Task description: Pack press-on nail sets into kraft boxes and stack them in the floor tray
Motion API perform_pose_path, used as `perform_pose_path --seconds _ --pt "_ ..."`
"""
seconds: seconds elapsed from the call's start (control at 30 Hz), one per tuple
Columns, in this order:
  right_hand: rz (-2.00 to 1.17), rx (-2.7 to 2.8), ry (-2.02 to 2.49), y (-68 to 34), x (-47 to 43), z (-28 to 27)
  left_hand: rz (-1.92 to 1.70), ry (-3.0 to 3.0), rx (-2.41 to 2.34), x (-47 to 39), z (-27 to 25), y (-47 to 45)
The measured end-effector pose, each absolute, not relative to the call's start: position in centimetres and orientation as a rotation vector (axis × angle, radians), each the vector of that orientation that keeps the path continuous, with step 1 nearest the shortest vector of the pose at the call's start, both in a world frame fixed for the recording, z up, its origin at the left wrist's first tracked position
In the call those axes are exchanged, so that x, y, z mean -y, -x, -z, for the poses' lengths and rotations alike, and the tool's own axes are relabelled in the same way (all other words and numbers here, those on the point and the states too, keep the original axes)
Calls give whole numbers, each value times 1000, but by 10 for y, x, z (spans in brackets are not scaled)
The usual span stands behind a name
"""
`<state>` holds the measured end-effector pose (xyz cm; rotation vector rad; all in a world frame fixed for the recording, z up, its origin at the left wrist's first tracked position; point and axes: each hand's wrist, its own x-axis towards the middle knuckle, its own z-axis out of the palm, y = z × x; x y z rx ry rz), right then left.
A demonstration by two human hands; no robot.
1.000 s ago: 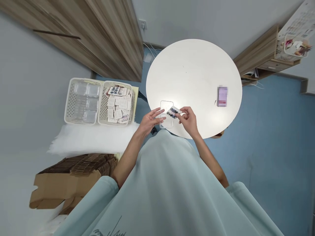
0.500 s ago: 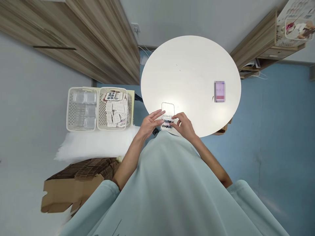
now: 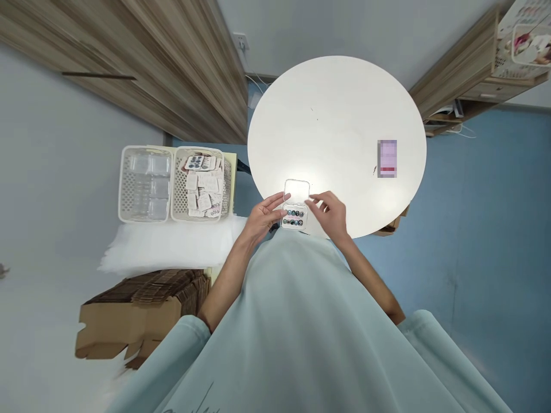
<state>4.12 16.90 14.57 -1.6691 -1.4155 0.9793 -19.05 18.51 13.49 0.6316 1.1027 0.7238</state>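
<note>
Near the front edge of the round white table point(image 3: 340, 115) is a small clear plastic box point(image 3: 294, 229), its lid point(image 3: 297, 188) raised and tipped back. Inside the box lies a white card point(image 3: 294, 217) with two rows of small round dark and bluish pieces, too small to name. My left hand point(image 3: 259, 220) grips the box's left side, thumb on the lower half and fingers by the lid. At the lid's lower right edge, the thumb and forefinger of my right hand point(image 3: 330, 213) are pinched together.
A blurred purple packet-like thing point(image 3: 387, 159) lies on the table's right. At left stand two white baskets, one with clear boxes point(image 3: 150, 186), one with white cards point(image 3: 204, 189). Below them are white sheets point(image 3: 172, 245) and folded cardboard boxes point(image 3: 129, 321).
My right hand has moved from the card up to the lid's right edge, uncovering both rows of pieces. My left hand keeps its hold on the box. The view has shifted slightly.
</note>
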Motion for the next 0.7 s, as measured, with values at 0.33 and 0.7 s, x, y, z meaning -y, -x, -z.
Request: perform_pose_path --seconds 0.33,0.7 --pt "-1449 935 1607 -48 -197 -126 -652 -572 -1079 -177 -132 183" --pt "-1394 1267 1448 -60 -184 -159 -785 -498 -1127 -184 -122 180"
